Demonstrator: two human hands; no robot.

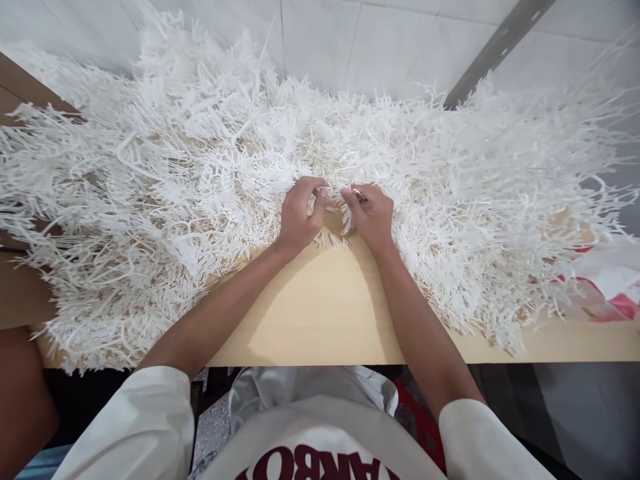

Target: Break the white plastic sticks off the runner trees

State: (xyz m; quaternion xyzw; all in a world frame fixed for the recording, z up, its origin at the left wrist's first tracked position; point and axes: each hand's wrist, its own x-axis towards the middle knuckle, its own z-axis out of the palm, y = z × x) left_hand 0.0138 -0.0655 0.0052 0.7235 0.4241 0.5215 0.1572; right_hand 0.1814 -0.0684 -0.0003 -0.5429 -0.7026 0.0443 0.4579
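The left hand (300, 212) and the right hand (375, 213) are close but apart, at the near edge of a big heap of white strands (200, 153). On both, the thumb and finger are bent in to make a small pinch. I cannot tell if a strand is caught in either one.

The heap sits on the table (320, 307) and spreads out far to both sides. The strands look thin, light and bendy, and they would likely tangle. A soft pinch near one end looks best, as a hard tug might pull many along.

The table top is pale, flat and smooth-looking. Behind it is a whitish wall (400, 47) with thin lines, and a grey bar (493, 57) stands there on a slant. A pink and white bag (607, 293) is by the right end of the heap.
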